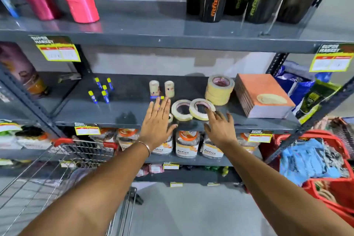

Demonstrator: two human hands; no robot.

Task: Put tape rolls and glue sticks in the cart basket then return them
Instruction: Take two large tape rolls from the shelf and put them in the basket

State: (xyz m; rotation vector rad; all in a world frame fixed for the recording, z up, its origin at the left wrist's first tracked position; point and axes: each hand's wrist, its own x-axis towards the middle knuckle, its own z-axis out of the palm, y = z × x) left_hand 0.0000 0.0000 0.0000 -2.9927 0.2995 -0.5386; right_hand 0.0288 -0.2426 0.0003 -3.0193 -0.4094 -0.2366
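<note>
Two flat masking tape rolls (181, 110) (201, 109) lie at the front of the grey middle shelf (122, 115). My right hand (218, 126) is spread open with a fingertip on the right roll. Beside the left roll my left hand (158, 120) is open and flat, partly hiding a small roll (170, 118). A glue stick (156, 97) lies on its side just beyond its fingertips. Several blue and yellow glue sticks (103, 90) stand further left. Two narrow tape rolls (161, 87) stand upright behind, and a stack of wide rolls (219, 90) sits to the right.
The wire cart basket (63, 159) with a red handle is at the lower left. A block of orange-covered pads (262, 96) fills the shelf's right end. Red baskets (321, 184) with goods stand at the right. Bottles and shakers line the upper shelf, jars (186, 145) the shelf below.
</note>
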